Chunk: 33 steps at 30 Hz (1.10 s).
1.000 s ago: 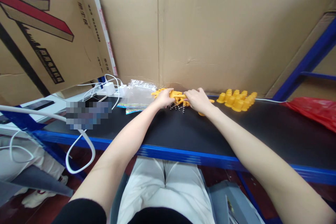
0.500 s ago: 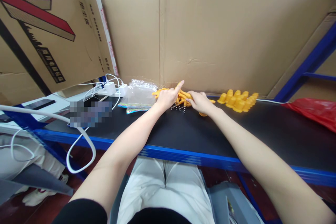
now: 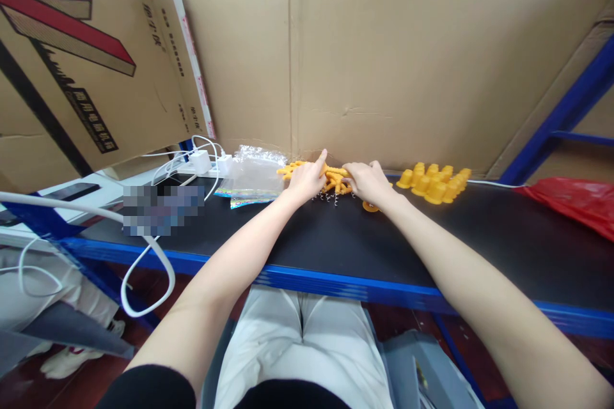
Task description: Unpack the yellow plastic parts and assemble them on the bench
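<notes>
Cardboard sheets (image 3: 384, 57) stood along the back of the bench as its largest feature, creased and running out of the picture at the top and on the right. A printed box (image 3: 71, 57) leaned at the left, its red mark and dark lettering cut off by the edge. Below them ran the black bench top (image 3: 336, 243) with its blue front rail, most of it bare. At the far right a red bag (image 3: 575, 201) lay only partly in view. White cables (image 3: 182, 163) and a plug block sat at the back left, next to a blurred patch that could not be read. Clear bags (image 3: 254, 172) with a shiny printed edge lay crumpled just beside the left hand.

A cluster of yellow caps (image 3: 434, 182) stood near the right hand but apart from it. Between the hands, against the cardboard, lay the pile of orange pieces (image 3: 334, 180) with small wire springs at its near edge; the hands covered much of it, so single pieces were hard to make out. The left hand (image 3: 303, 182) rested on the pile's left side, one finger raised and the others curled. The right hand (image 3: 368, 180) pinched at the pile's right side, fingertips hidden among the pieces. One small orange ring (image 3: 369, 206) lay by the right wrist.
</notes>
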### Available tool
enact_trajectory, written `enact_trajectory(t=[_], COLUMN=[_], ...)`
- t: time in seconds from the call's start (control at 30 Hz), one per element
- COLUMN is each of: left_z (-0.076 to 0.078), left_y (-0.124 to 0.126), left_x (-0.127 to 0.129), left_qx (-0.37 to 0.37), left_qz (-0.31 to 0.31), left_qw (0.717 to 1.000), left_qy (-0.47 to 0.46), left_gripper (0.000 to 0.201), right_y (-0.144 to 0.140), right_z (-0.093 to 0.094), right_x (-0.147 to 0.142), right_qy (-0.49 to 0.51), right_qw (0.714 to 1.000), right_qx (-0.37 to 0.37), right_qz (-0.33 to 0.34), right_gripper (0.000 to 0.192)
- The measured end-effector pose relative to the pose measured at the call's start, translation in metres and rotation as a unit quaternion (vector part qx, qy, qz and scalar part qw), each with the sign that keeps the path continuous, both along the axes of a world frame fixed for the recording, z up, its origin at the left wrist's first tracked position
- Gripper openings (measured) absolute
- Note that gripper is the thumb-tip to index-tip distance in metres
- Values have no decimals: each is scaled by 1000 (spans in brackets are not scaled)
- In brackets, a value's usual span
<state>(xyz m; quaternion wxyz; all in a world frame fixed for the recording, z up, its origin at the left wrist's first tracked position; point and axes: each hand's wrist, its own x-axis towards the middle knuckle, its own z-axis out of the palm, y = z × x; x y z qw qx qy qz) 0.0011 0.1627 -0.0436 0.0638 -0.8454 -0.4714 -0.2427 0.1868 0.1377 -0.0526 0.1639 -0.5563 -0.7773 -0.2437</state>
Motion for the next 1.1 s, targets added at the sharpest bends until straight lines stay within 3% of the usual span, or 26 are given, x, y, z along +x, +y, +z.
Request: enact_trajectory(t=[0.17,0.37,0.6,0.77,1.1], left_z=[-1,-2,-8,-7,-6], left_y=[4,12,10,6,6], left_x=[-1,-4,-6,-7,-7], left_qx=[-49,-163,-14,53,51], left_qz=[-28,-23,-10,-21,-24], left_qw=[996,981,998,998,998], left_qy=[-67,-108,-55,-30,-10], left_gripper=[68,62,63,62,61], right_y=[-2,-3,-1,-2,0], right_z=[0,-2,-4,-3,-3], right_x=[-3,-8,-6,-6,-4], right_qy=[-62,-113,-86,-28,19], right_qw=[998,993,996,999,1000], right_qx=[24,24,21,4,-14], right_qz=[-11,-17,-17,-17,4], right_gripper=[19,22,19,24,13])
